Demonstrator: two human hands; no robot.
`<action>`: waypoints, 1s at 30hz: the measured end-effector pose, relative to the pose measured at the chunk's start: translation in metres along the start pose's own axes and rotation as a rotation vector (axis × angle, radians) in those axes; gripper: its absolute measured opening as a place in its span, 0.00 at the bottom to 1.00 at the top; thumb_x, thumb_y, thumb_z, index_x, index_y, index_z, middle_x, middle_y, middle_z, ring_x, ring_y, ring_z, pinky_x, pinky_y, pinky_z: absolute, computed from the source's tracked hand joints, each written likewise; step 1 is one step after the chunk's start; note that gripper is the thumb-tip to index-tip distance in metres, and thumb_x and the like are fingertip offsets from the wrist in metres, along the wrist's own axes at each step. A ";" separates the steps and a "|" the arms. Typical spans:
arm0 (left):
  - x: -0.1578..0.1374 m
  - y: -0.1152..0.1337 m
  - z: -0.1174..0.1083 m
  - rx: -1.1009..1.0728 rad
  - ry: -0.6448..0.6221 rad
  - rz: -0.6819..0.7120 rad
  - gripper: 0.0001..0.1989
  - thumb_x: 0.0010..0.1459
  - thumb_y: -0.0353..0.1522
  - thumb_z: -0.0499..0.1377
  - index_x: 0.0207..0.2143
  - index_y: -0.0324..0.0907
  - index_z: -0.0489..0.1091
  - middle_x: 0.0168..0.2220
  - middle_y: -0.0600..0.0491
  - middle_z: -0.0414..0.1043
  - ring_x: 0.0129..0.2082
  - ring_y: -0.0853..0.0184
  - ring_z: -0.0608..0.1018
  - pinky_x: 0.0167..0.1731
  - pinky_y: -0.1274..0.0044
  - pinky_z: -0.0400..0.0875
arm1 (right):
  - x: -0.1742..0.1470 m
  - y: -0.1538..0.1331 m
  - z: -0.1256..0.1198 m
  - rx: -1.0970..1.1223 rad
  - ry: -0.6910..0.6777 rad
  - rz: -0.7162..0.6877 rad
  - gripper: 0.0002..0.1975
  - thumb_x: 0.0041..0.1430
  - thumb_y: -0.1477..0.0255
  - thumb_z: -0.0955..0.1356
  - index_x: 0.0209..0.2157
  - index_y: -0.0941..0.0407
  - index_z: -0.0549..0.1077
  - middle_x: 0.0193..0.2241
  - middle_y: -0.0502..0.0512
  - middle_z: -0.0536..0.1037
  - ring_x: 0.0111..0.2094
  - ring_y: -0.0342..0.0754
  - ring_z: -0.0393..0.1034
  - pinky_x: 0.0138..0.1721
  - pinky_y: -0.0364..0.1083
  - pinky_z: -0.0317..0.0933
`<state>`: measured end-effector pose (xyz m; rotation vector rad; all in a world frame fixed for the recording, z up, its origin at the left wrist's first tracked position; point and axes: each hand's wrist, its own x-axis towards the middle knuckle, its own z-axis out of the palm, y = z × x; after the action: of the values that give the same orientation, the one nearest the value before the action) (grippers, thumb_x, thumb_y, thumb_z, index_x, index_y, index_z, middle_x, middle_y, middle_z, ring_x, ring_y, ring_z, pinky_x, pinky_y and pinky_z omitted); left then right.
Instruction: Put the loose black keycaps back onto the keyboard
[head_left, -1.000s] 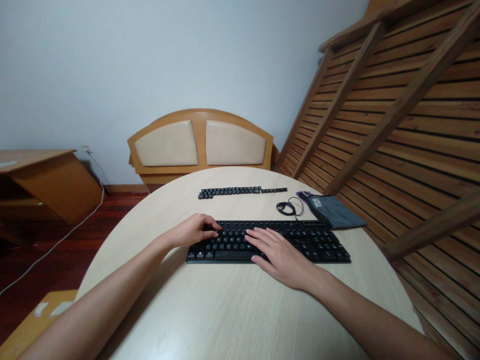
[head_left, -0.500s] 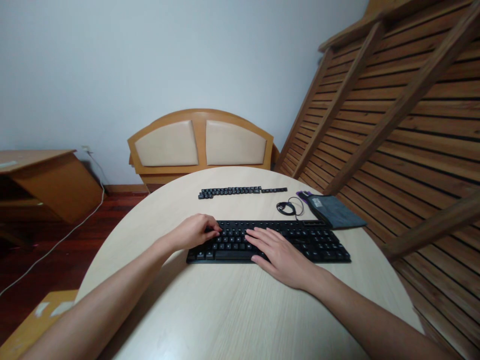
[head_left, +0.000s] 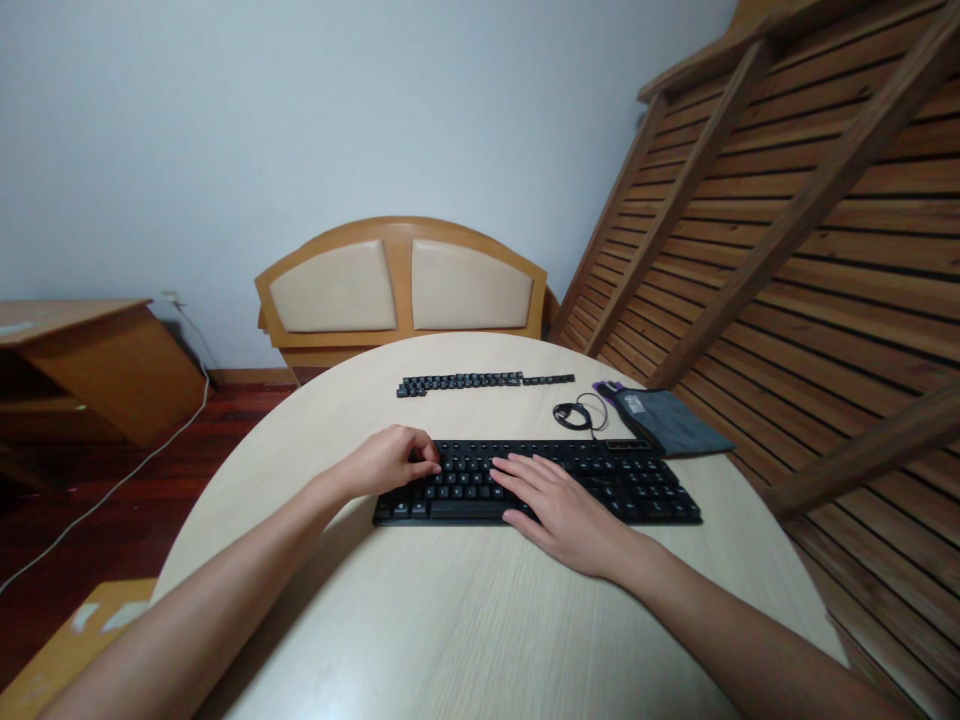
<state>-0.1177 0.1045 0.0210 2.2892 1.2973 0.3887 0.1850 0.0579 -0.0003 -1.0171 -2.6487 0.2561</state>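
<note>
A black computer keyboard (head_left: 472, 510) lies flat on the round, pale table (head_left: 450, 630). Over its left part is my left hand (head_left: 396, 461), with thumb and fingers pinched together among the keys. Whatever sits between those fingertips is too small and hidden to make out. My right hand (head_left: 553, 505) rests with fingers stretched out across the middle of the keyboard, covering some keys. Behind the keyboard, loose black keycaps (head_left: 465, 382) lie in close rows, and a thin single row of keycaps (head_left: 549, 379) continues to the right.
A coiled black cable (head_left: 573, 416) lies behind the keyboard. Right of it is a dark grey pouch (head_left: 675, 425) with something purple at its far end. Beyond the table stands a padded headboard (head_left: 405, 290). A slatted wooden frame (head_left: 750, 280) leans at the right.
My left hand's fingers have curled in slightly at the same spot on the keyboard. My right hand and the loose keycaps stay where they were.
</note>
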 end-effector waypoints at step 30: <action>0.014 -0.022 0.018 -0.281 0.020 -0.111 0.10 0.53 0.37 0.63 0.30 0.39 0.78 0.29 0.52 0.80 0.29 0.65 0.78 0.30 0.77 0.70 | 0.000 0.002 0.003 0.007 0.035 -0.019 0.26 0.70 0.62 0.62 0.67 0.47 0.60 0.66 0.54 0.62 0.66 0.55 0.55 0.66 0.62 0.51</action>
<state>-0.1180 0.1209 -0.0055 1.9767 1.2837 0.5207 0.1848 0.0592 -0.0040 -0.9842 -2.6232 0.2411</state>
